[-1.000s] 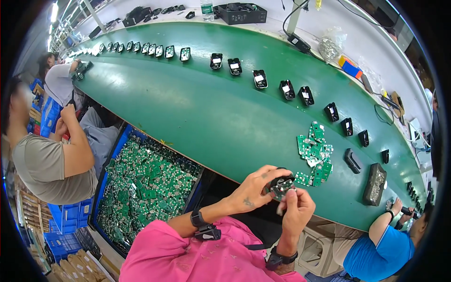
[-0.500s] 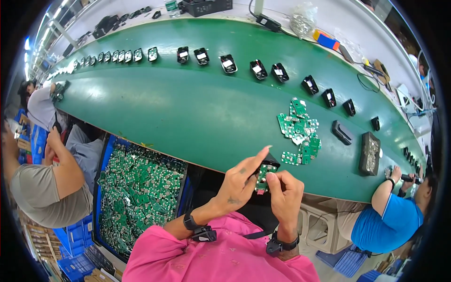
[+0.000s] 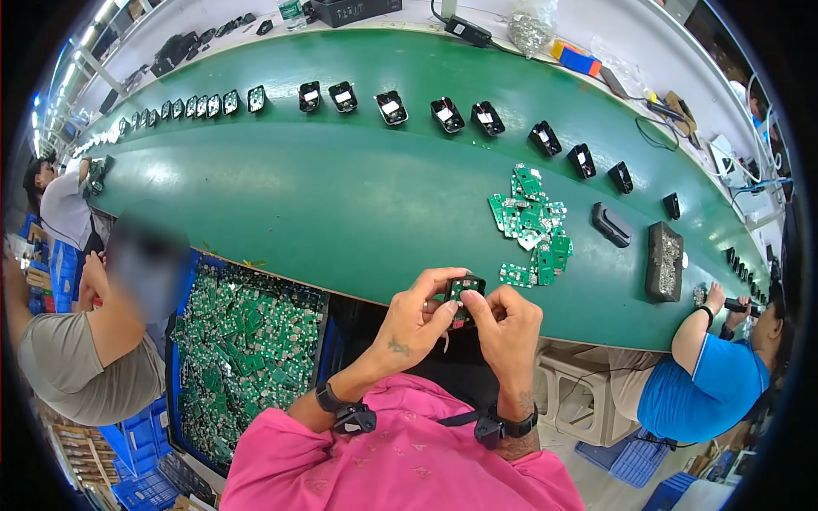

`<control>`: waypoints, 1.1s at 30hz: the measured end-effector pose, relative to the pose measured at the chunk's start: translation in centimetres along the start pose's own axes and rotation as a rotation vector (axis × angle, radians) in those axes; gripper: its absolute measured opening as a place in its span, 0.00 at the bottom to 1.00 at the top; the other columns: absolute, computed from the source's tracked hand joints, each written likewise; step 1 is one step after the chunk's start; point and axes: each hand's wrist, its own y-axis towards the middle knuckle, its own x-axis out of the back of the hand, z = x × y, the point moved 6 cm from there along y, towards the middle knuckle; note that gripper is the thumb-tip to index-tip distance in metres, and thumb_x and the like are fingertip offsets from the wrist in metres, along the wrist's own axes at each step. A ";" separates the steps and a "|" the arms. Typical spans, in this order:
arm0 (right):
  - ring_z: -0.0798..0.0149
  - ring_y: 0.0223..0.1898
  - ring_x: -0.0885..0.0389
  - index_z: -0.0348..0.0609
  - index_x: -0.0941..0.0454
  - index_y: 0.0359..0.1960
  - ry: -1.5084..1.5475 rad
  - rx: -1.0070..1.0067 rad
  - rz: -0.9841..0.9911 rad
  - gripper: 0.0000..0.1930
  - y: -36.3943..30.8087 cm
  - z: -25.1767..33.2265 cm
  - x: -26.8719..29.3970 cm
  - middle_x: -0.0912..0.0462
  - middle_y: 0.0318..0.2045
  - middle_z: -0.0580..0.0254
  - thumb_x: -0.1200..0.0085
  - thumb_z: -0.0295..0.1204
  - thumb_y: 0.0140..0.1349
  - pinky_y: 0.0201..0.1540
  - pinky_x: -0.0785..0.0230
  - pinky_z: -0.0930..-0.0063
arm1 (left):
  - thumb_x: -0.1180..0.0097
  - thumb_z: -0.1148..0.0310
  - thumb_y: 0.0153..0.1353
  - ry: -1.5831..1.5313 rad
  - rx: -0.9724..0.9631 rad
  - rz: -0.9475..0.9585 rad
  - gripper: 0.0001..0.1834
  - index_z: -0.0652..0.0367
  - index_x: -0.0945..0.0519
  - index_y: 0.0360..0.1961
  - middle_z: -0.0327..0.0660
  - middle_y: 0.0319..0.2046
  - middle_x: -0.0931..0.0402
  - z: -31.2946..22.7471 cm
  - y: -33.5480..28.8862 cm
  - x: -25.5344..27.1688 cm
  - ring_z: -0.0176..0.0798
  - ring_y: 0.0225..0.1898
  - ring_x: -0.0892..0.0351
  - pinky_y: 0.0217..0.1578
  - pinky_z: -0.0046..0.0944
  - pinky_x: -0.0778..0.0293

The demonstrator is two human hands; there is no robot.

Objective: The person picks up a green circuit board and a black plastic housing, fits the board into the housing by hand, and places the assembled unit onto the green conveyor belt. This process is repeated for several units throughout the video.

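Observation:
Close to my body, at the table's front edge, my left hand [image 3: 411, 322] grips a small black plastic casing [image 3: 480, 282] around its side. A green circuit board [image 3: 457, 288] sits at the casing's opening, with a small pink-red part at its lower end. My right hand [image 3: 509, 330] is closed on the board and casing, its thumb pressed on the board's face. Fingers partly cover both pieces, so I cannot tell how deep the board sits. Loose green circuit boards [image 3: 530, 226] lie in a pile on the table beyond my hands.
A row of black casings [image 3: 447, 115] curves along the far side of the green table [image 3: 324, 187]. Right of the pile are a black shell [image 3: 612, 225] and a dark block [image 3: 665, 262]. A bin of boards [image 3: 247, 358] stands at left. People sit on both sides.
The board and casing have come together, and the board now lies in the casing's opening. My left index finger, raised before, now curls around the casing. The whole view has shifted slightly.

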 end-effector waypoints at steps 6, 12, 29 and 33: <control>0.61 0.21 0.21 0.33 0.20 0.48 0.324 -0.107 0.051 0.13 0.0 -0.9 -1.2 0.18 0.24 0.51 0.44 0.30 0.69 0.27 0.29 0.70 | 0.54 0.78 0.71 -0.007 0.018 -0.033 0.23 0.62 0.34 0.67 0.44 0.53 0.23 1.3 1.0 -0.3 0.30 0.47 0.21 0.44 0.33 0.18; 0.51 0.30 0.16 0.35 0.29 0.64 0.164 0.096 0.064 0.21 1.2 0.4 -2.8 0.16 0.33 0.44 0.50 0.27 0.71 0.36 0.25 0.64 | 0.55 0.78 0.70 0.039 0.014 -0.077 0.24 0.63 0.33 0.67 0.41 0.49 0.22 0.2 1.4 1.0 0.29 0.46 0.23 0.44 0.31 0.21; 0.64 0.21 0.26 0.35 0.18 0.42 0.047 0.218 0.046 0.08 4.6 -0.1 -11.8 0.23 0.24 0.58 0.40 0.24 0.63 0.27 0.32 0.70 | 0.53 0.77 0.65 0.520 -0.167 -0.861 0.21 0.69 0.28 0.60 0.53 0.42 0.19 -6.1 19.7 41.5 0.47 0.26 0.13 0.25 0.41 0.17; 0.65 0.21 0.26 0.36 0.18 0.39 0.081 0.188 0.034 0.06 4.7 -0.4 -11.6 0.22 0.24 0.58 0.40 0.24 0.63 0.26 0.33 0.71 | 0.47 0.73 0.58 1.161 -0.038 -0.897 0.32 0.66 0.32 0.66 0.59 0.50 0.20 -8.1 21.7 42.3 0.59 0.43 0.14 0.44 0.50 0.18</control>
